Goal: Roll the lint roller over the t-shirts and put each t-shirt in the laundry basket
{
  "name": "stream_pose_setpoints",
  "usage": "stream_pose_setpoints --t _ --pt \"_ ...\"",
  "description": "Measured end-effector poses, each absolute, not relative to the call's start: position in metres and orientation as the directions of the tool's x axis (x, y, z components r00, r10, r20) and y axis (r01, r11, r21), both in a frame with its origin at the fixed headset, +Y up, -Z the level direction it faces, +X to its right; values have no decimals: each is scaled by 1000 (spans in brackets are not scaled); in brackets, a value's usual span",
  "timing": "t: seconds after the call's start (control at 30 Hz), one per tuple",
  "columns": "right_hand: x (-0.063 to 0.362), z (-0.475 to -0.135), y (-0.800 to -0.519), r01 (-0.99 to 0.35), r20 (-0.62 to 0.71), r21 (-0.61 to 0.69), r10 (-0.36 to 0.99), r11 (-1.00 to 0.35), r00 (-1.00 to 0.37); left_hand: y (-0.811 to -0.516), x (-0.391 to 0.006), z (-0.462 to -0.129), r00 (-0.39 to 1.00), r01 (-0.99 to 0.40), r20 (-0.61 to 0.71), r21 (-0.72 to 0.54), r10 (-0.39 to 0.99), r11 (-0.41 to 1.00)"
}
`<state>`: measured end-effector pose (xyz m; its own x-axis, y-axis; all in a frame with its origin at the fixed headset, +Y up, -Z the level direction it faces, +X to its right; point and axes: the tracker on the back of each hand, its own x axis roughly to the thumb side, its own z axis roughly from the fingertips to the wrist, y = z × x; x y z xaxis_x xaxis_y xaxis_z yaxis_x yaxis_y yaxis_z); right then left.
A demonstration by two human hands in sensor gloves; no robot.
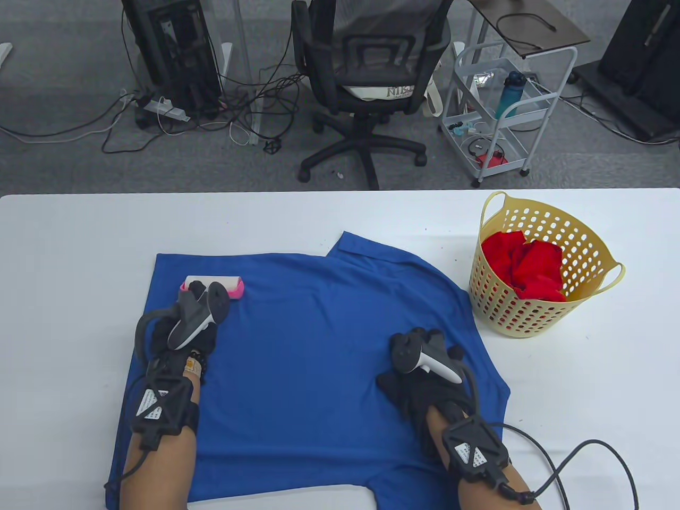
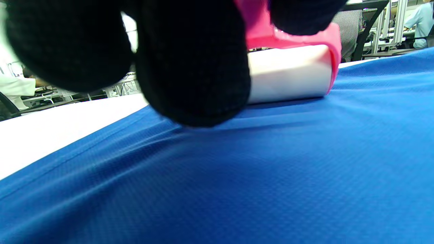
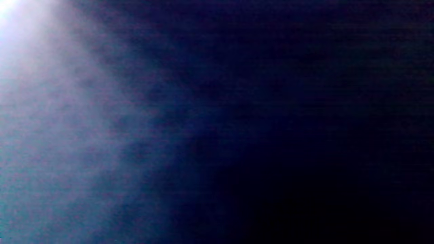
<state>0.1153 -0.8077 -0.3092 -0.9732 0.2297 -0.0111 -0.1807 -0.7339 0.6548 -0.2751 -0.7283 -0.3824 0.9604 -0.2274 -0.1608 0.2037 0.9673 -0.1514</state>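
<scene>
The blue t-shirt (image 1: 319, 345) lies spread flat on the white table (image 1: 79, 239), just left of the yellow laundry basket (image 1: 531, 313), which already holds red cloth (image 1: 531, 265). My left hand (image 1: 186, 324) grips the pink handle of the lint roller (image 1: 220, 284), whose white roll touches the shirt near its far left corner. My right hand (image 1: 419, 372) presses on the shirt nearer the basket; whether its fingers are straight I cannot tell. I judge the fabric thin, soft and slippery, so I would gather it at the shoulders.
</scene>
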Motion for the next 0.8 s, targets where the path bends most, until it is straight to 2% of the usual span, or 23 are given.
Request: stream_pose_setpoints --t 0.1,0.23,0.43,0.53,0.67,0.8 --pt "115 -309 -808 -181 -11 655 230 -734 -973 -727 -273 -371 948 287 -95 -147 -302 947" --pt "115 -309 -808 -181 -11 655 231 -734 -973 -719 -283 -340 957 289 25 -182 -289 940" --pt "115 -309 -808 -181 -11 655 230 -734 -973 -706 -300 -257 926 373 159 -233 -344 898" --pt "115 -309 -808 -181 -11 655 230 -734 -973 -698 -311 -227 939 335 184 -305 -290 891" --pt "115 -309 -808 -178 -9 654 228 -735 -974 -690 -319 -191 934 353 199 -371 -298 859" --pt "115 -309 -808 -180 -10 654 229 -735 -973 -689 -319 -180 927 373 198 -370 -320 851"
